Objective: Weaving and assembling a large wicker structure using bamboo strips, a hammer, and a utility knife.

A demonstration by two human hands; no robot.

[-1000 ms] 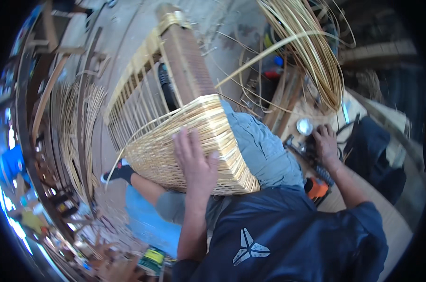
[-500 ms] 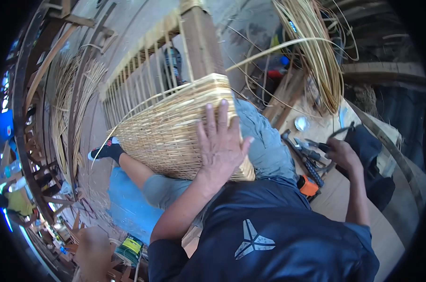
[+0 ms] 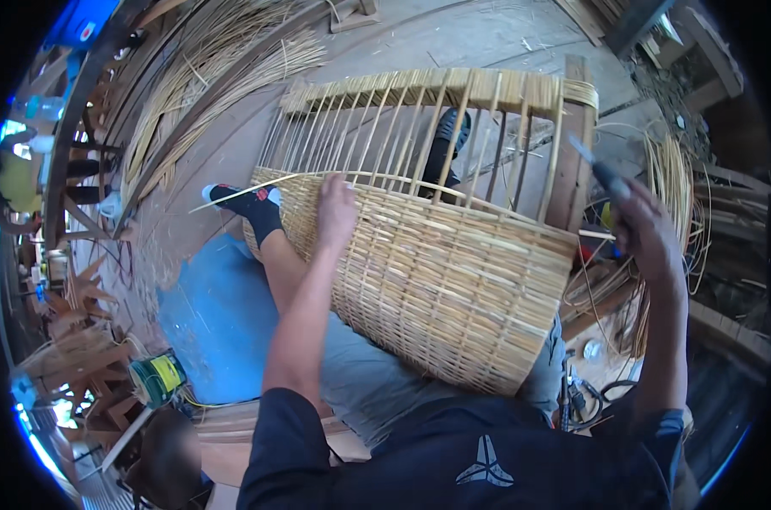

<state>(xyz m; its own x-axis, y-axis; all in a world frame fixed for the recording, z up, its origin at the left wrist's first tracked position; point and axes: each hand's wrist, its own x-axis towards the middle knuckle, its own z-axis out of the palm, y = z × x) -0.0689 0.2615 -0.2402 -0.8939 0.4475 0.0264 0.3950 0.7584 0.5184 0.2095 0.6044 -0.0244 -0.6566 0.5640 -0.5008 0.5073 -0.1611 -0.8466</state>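
Observation:
A woven rattan panel (image 3: 436,280) lies across my lap, its upper part a row of bare upright rods inside a wooden frame (image 3: 568,161). My left hand (image 3: 337,208) bends its fingers over the top edge of the weave, where a long loose rattan strand (image 3: 232,198) runs along. Raised beyond the panel's right end, my right hand (image 3: 645,223) is closed around a slim pointed tool (image 3: 608,178) with a dark grey handle and a pale metal tip. Blur hides whether that tip is a blade or a spike. The tip is near the frame's right post.
Bundles of rattan strips (image 3: 198,93) lie on the floor at far left, with another coil (image 3: 670,183) at the right. A blue sheet (image 3: 215,323) and a green can (image 3: 157,378) are to my left. Pliers-like tools and cables (image 3: 585,395) lie beside my right thigh.
My left hand has gone from the panel's right end to its top edge, farther left. My right hand has risen from the tools beside me and now holds the pointed tool. The view has turned.

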